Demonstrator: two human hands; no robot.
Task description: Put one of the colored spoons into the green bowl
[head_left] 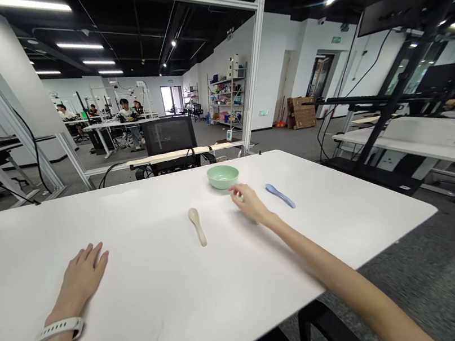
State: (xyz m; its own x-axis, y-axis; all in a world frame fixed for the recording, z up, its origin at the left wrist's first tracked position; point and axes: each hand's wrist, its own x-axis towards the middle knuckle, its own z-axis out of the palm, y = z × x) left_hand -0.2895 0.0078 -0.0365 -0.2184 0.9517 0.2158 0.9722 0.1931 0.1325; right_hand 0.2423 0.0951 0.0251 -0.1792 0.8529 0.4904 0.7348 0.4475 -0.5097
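Note:
My right hand (249, 204) is over the table, just in front of the green bowl (223, 178). Its fingers are curled round a small pale green object (240, 197), mostly hidden by the hand, so its kind is unclear. The bowl stands upright near the far edge. To the right of this hand lies a blue spoon (281, 195). A beige spoon (197, 227) rests between my two hands, its handle toward me. My left hand (80, 277) lies flat on the tabletop at the left, fingers spread, touching none of these things.
The white table (152, 295) has rounded corners. Beyond its far edge are an aluminium frame (252, 64) and a black mesh chair (170, 135). A black chair armrest (328, 326) is below the near edge. Other people sit at desks in the background.

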